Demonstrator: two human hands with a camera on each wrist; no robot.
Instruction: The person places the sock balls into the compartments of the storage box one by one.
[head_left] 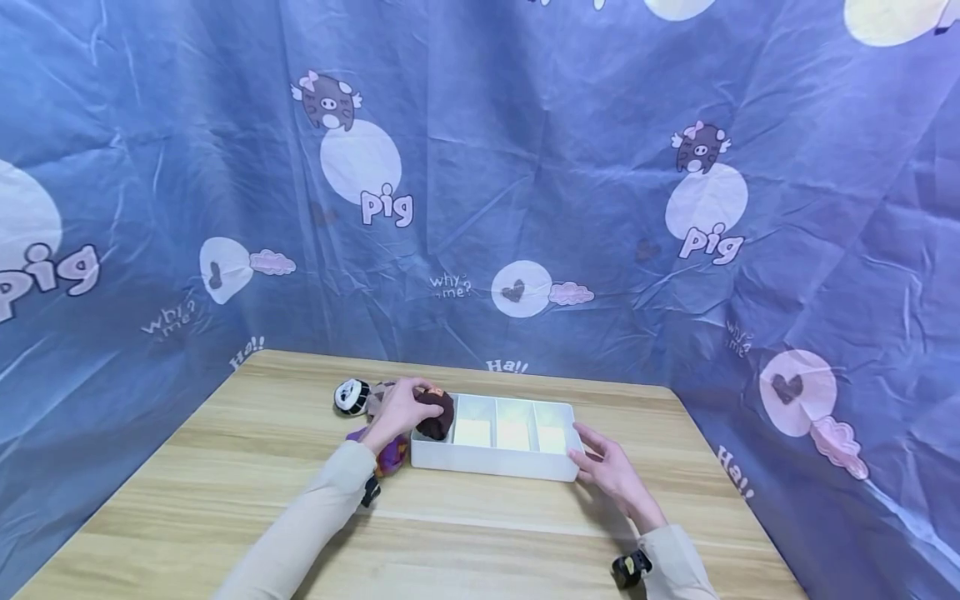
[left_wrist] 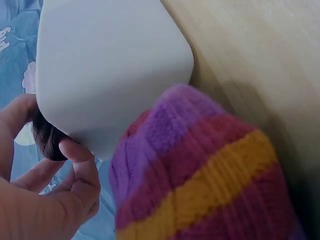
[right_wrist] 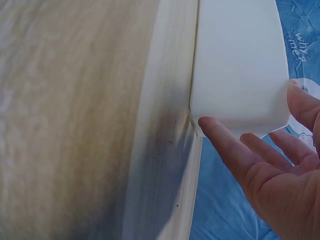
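Note:
My left hand pinches a dark brown, rolled knit bundle that looks like a sock, over the leftmost compartment of a white divided box. In the left wrist view, thumb and fingers curl round the brown bundle at the box's end, which hides part of it. A purple, maroon and yellow striped knit bundle lies beside the box, below the left wrist. At the box's right end, my right hand rests fairly straight, spread fingers against the end wall and front corner, as the right wrist view also shows.
A black-and-white rolled bundle and a greyish-pink patterned one, partly hidden by the left hand, lie left of the box. The wooden table meets a blue pig-print curtain behind and at both sides.

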